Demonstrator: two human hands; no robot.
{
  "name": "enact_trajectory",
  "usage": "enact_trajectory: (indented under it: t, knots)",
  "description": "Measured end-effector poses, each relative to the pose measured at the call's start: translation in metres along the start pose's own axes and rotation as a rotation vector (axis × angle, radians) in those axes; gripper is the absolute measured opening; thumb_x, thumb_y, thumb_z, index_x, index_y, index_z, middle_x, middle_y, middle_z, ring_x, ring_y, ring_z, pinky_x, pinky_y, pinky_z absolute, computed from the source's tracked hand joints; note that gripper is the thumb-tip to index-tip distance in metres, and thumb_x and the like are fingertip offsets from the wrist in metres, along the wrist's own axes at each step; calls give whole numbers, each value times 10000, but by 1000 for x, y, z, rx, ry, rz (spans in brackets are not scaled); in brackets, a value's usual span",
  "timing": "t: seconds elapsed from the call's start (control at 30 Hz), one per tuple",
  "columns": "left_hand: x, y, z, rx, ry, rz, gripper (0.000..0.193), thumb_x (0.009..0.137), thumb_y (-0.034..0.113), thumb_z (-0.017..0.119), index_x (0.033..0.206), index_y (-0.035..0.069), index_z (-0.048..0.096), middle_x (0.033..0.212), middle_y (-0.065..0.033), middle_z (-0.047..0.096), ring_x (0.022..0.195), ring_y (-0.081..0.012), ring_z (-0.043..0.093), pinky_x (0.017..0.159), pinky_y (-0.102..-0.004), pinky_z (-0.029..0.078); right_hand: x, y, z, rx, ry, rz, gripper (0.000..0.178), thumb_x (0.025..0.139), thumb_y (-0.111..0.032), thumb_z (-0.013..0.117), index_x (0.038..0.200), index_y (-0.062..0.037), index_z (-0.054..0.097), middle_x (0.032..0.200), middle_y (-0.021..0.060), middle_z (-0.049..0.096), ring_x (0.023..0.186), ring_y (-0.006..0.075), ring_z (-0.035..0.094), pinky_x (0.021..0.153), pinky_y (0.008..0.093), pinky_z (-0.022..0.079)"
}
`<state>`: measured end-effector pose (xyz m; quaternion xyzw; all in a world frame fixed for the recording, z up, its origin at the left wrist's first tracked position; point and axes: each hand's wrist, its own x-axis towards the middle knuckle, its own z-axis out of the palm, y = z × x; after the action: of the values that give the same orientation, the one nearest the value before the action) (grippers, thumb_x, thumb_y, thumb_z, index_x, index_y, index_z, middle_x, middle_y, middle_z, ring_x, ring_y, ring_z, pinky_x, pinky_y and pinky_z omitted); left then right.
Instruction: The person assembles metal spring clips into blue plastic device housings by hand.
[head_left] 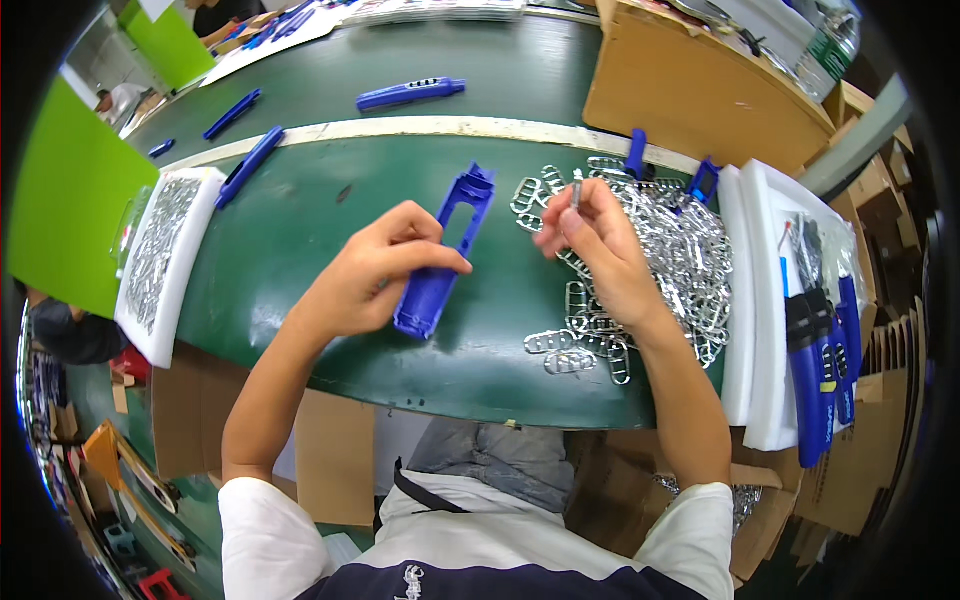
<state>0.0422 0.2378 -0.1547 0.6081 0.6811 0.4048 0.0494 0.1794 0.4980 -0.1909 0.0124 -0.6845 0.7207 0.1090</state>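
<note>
A long blue plastic shell half [428, 303], with an oblong slot toward its far end, tilts over the green table in front of me. My left hand [372, 268] is closed on its left edge, with the index finger across it. To the right, my right hand [607, 250] pinches a small silver metal piece [577, 188], seen nearly edge-on, between thumb and fingers. Beneath and beside that hand spreads a pile of shiny slotted metal frames [680, 265], a few of them lying loose at its near side [569, 361].
White foam trays stand at both sides, the left one [185, 290] holding small metal parts, the right one [770, 400] blue tools [812, 385]. Blue housings [410, 93] lie beyond the pale strip [450, 126]. A cardboard box [690, 85] stands at the back right.
</note>
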Motion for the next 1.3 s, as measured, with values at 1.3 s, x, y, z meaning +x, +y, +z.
enact_trajectory:
  t: [1.3]
  knots:
    - [32,-43,44,-170,-84,-265,140,1068,114,537,1138,-5,561,794,-152,623,762,-287,645,737,-398,487,-4,-15,12,-682,325,-330,362,920,2,737,1276,-68,723,880,46,684,705,104,602,601,258,442]
